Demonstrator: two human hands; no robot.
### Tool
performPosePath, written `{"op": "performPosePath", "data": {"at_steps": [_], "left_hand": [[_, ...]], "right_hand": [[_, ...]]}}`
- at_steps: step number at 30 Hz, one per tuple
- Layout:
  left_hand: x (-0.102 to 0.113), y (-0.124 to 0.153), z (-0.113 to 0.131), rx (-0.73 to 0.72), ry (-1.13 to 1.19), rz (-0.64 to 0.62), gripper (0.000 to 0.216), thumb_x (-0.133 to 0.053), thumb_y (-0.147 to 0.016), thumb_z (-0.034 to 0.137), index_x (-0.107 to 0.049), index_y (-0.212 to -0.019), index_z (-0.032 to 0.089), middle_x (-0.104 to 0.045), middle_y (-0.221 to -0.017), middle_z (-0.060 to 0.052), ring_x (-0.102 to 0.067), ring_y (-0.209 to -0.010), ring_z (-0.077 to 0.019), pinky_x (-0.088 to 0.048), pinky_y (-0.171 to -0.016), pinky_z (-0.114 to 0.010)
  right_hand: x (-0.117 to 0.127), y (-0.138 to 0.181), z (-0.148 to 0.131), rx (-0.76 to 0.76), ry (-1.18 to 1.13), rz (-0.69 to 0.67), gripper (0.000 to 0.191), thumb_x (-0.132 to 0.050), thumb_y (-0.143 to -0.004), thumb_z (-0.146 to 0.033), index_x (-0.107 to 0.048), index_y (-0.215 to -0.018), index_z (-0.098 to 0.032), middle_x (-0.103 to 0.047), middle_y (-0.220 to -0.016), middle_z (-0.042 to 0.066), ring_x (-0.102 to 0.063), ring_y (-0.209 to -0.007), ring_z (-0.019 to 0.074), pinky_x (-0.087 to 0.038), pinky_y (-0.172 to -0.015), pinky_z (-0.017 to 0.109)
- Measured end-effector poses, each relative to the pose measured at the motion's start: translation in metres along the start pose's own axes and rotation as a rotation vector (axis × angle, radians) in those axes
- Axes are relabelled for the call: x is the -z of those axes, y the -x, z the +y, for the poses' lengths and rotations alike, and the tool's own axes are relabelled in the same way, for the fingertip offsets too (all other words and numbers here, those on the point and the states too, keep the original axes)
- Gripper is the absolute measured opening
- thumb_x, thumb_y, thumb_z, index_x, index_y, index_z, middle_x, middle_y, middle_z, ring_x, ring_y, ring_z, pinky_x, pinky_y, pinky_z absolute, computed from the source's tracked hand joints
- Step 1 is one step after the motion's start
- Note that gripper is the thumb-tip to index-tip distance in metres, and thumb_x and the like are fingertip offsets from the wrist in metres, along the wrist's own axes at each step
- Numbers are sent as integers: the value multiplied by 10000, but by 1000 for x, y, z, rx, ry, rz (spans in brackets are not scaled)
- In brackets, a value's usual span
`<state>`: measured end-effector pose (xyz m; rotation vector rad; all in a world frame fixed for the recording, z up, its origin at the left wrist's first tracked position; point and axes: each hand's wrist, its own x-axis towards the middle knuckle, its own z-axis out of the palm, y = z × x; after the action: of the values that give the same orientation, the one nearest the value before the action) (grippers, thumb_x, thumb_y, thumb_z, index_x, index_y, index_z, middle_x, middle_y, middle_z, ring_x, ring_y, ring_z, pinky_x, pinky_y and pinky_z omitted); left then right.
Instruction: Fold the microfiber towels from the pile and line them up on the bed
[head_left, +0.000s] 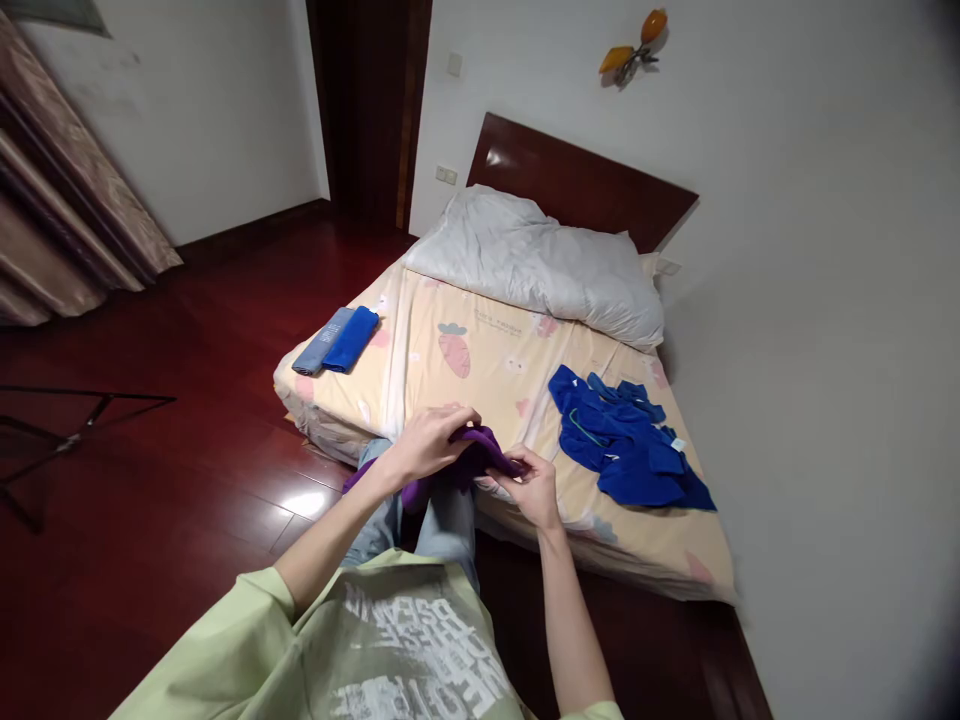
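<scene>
A bunched purple garment (480, 452) hangs between my two hands, in front of my legs at the near edge of the bed. My left hand (435, 440) pinches its upper edge on the left side. On the right, the fingers of my right hand (529, 485) are closed on another part of that edge. Its lower part droops over my jeans, partly hidden behind my left forearm, so I cannot tell what kind of garment it is.
The bed (427, 400) has a cream patterned sheet. Folded grey cloth (324, 342) and folded blue cloth (352, 340) lie at its left. Crumpled blue clothes (626, 440) lie at the right. A white quilt (540, 255) is heaped by the headboard (577, 170). A black metal stand (75, 435) is at far left.
</scene>
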<state>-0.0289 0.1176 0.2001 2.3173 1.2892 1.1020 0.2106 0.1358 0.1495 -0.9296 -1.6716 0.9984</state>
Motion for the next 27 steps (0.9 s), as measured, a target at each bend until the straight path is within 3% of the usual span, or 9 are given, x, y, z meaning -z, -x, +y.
{"op": "performPosePath", "data": {"at_steps": [5,9,13,15,17,20,22,24,27], "left_hand": [[29,12,9,58,-172,-41,221,-657,-903,166,-670,-1121,200,-697,-906,-47,-656,-869,-205,-481,-767,-288],[34,15,26,-61,-1,-153,408,-642,-988,323,-574,-1374,213,-669,-1160,-107,-644,-1060,-232,-529,-894,-334],[20,14,33,-99,66,-120,246,-447,-1078,253,-644,-1219,206,-639,-1041,-78,-660,-922,-169,-538,-802,-272],[17,14,30,-121,-46,-78,260,-409,-1078,202,-665,-1124,199,-625,-1000,-70,-656,-860,-155,-532,-748,-256],[22,14,27,-157,-166,-63,269,-398,-1067,162,-663,-1094,194,-625,-1020,-74,-657,-820,-146,-533,-706,-247],[44,12,25,-213,-272,-75,283,-397,-1049,129,-658,-1129,204,-635,-1087,-80,-668,-777,-129,-552,-668,-239],[67,10,26,-251,-299,-39,303,-408,-1039,124,-663,-1167,226,-646,-1103,-76,-685,-778,-126,-574,-662,-236],[94,7,27,-279,-324,65,298,-447,-1034,143,-684,-1175,256,-660,-1098,-66,-705,-813,-132,-603,-681,-242],[136,-2,26,-311,-406,324,235,-554,-1013,187,-735,-1117,295,-678,-1096,-22,-715,-829,-116,-635,-717,-246]], "right_hand": [[-21,4,1,50,-276,174,283,-836,-815,-415,-638,-806,-213,-623,-768,-2,-625,-741,158,-520,-697,273],[-40,5,-21,141,-68,109,128,-745,-912,-328,-681,-890,-220,-655,-824,10,-625,-733,144,-510,-668,254],[-56,7,-29,225,140,109,144,-735,-925,-323,-698,-826,-225,-647,-765,6,-597,-696,149,-511,-670,276],[-60,8,-23,154,102,117,160,-745,-919,-366,-706,-848,-228,-664,-783,13,-602,-698,156,-507,-643,279],[-60,8,-14,50,11,43,190,-767,-896,-408,-707,-891,-228,-688,-845,24,-628,-742,169,-509,-637,278],[-59,11,5,-59,-76,-146,241,-784,-861,-434,-677,-849,-218,-657,-821,3,-609,-726,159,-487,-616,260],[-58,15,22,-55,-27,-248,244,-775,-859,-414,-654,-797,-211,-621,-786,-11,-578,-718,151,-467,-632,257],[-59,21,44,-7,72,-292,222,-747,-867,-366,-638,-761,-204,-601,-771,-14,-553,-723,149,-449,-663,263],[-59,32,80,29,170,-318,173,-715,-856,-316,-637,-755,-199,-600,-755,-13,-532,-707,151,-428,-681,271]]}}
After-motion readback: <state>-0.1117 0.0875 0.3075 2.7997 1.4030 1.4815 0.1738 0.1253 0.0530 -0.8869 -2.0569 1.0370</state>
